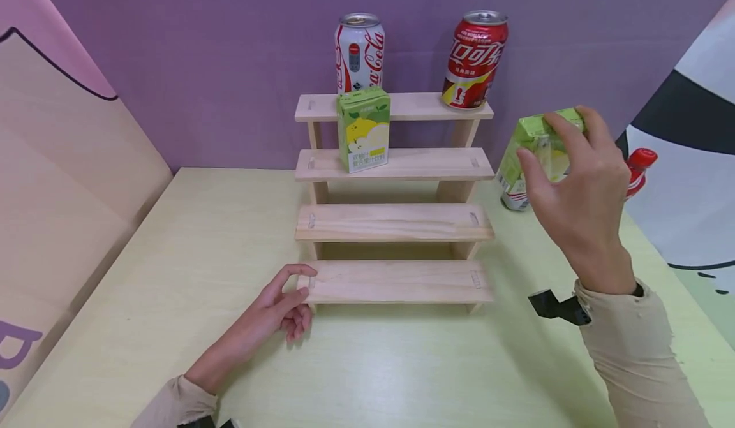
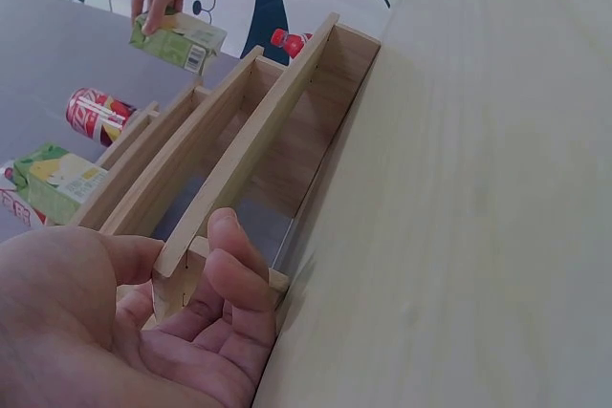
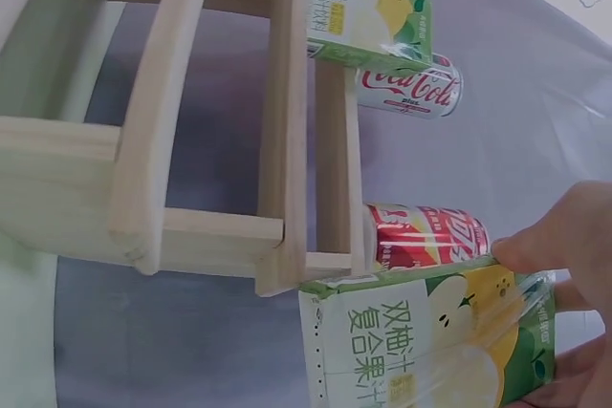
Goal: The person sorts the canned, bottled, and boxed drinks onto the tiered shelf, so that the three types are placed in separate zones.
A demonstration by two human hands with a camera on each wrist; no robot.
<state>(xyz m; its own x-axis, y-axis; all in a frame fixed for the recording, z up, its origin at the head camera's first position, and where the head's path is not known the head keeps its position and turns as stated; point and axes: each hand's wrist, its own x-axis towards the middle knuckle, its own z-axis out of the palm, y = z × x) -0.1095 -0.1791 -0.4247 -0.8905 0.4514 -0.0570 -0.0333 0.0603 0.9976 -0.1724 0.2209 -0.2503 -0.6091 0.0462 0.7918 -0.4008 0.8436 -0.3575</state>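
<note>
My right hand [image 1: 586, 185] grips a green juice carton [image 3: 411, 341] by its upper part, in the air to the right of a four-tier wooden stand [image 1: 396, 224]. At the stand's lowest tier, my left hand [image 1: 281, 307] pinches the left end between thumb and finger, as the left wrist view [image 2: 182, 322] also shows at the board's end. Another green juice carton [image 1: 364, 131] stands upright toward the left of the second tier from the top. Up on the top tier are a white cola can [image 1: 359, 51], partly behind that carton, and a red cola can [image 1: 475, 61] at the right end.
Behind the held carton, the base of a can [image 1: 515, 201] shows on the table [image 1: 230, 224]; most of it is hidden. A red-capped bottle [image 1: 640, 160] stands partly behind my right hand. A purple backdrop [image 1: 230, 64] rises behind the stand.
</note>
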